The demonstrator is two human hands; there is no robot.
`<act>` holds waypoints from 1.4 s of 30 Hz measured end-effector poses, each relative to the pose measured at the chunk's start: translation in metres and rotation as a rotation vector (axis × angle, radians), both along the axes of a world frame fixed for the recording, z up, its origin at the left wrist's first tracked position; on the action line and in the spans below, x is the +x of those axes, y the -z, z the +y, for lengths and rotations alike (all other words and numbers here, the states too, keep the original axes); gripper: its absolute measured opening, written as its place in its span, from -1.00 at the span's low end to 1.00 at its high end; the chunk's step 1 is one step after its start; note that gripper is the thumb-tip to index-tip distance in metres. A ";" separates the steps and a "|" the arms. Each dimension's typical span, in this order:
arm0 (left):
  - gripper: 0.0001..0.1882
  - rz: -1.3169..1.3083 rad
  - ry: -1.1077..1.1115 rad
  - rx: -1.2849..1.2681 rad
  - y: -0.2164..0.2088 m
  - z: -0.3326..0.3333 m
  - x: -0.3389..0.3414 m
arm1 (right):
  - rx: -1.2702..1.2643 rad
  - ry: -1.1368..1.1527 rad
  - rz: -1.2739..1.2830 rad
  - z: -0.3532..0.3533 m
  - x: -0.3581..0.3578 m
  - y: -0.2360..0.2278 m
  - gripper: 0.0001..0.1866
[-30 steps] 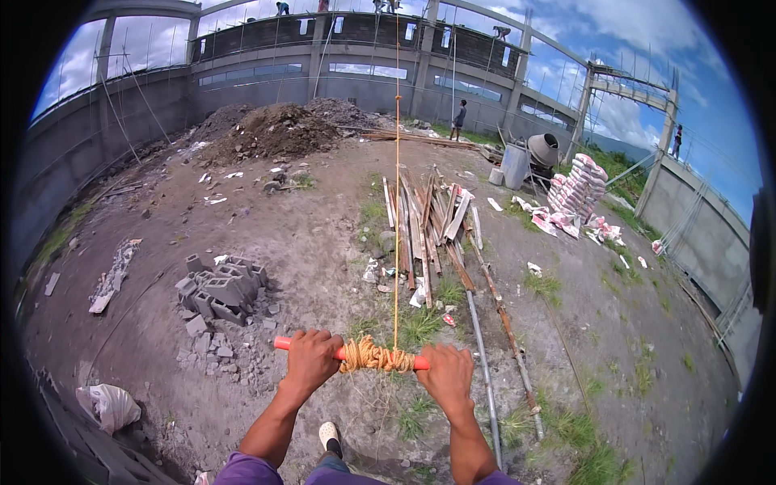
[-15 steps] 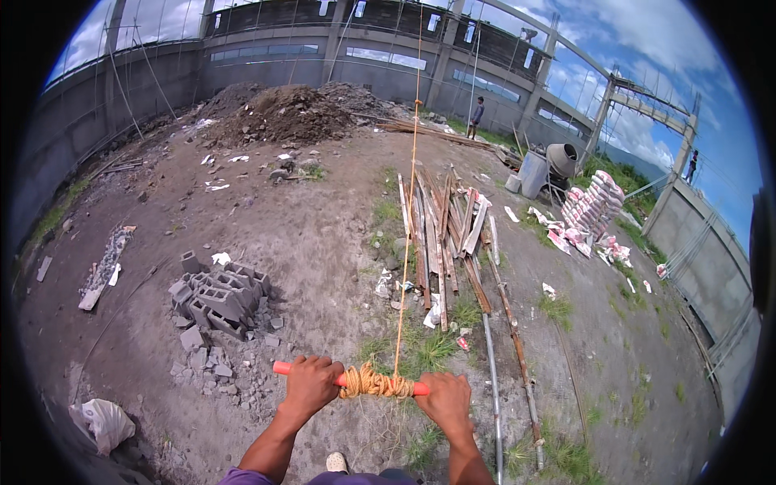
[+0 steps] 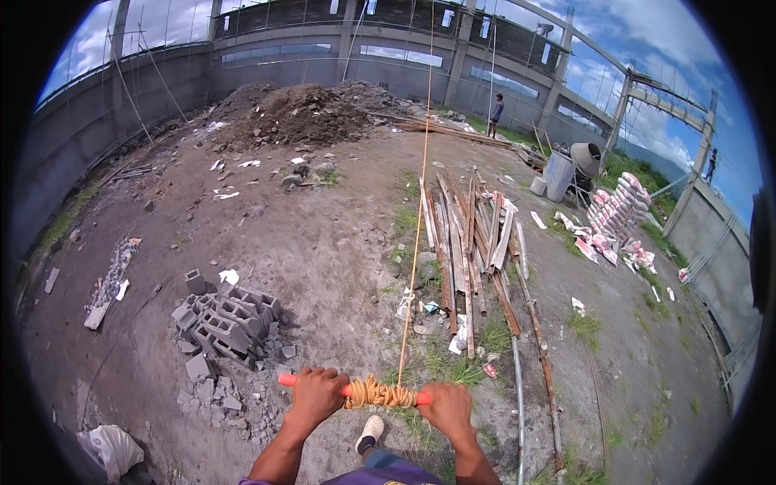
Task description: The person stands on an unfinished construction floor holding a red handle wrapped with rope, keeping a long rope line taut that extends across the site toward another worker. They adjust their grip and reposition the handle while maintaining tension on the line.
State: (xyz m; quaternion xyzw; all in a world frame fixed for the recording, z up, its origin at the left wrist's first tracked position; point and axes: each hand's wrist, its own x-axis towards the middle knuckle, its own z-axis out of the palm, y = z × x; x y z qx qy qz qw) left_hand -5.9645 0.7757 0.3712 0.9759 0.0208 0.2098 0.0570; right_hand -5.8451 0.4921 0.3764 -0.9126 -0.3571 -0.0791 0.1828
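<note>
Both fists grip an orange-red rod across the front of my body. My left hand [image 3: 318,393] wraps it near the left end, and a short stub of the rod [image 3: 286,379] sticks out past it. My right hand [image 3: 447,410] is closed round the other end. Between them, orange rope [image 3: 380,393] is wound in thick, uneven coils round the rod. From the coils a single taut rope line [image 3: 417,250] runs up and away, past the top of the view. What it is fixed to is out of sight.
Broken grey hollow blocks [image 3: 226,323] lie heaped on the left. Long timber planks [image 3: 465,242] and a metal pipe [image 3: 518,404] stretch along the right. Farther back are a dirt mound [image 3: 307,115], a concrete mixer [image 3: 585,159], stacked sacks [image 3: 619,208] and a standing person [image 3: 495,115].
A shoed foot has come forward beneath the rod. The scene has shifted slightly right and down in view. Both hands keep their grip on the rod.
</note>
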 end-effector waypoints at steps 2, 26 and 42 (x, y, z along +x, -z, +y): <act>-0.94 0.030 0.002 -0.014 0.021 0.019 0.036 | -0.009 -0.030 0.063 0.015 0.035 0.021 -0.81; -0.92 0.285 0.107 -0.136 0.117 0.306 0.447 | -0.267 0.017 0.306 0.294 0.429 0.072 -0.75; -0.92 0.310 0.177 -0.143 0.109 0.428 0.591 | -0.226 0.064 0.307 0.410 0.551 0.076 -0.70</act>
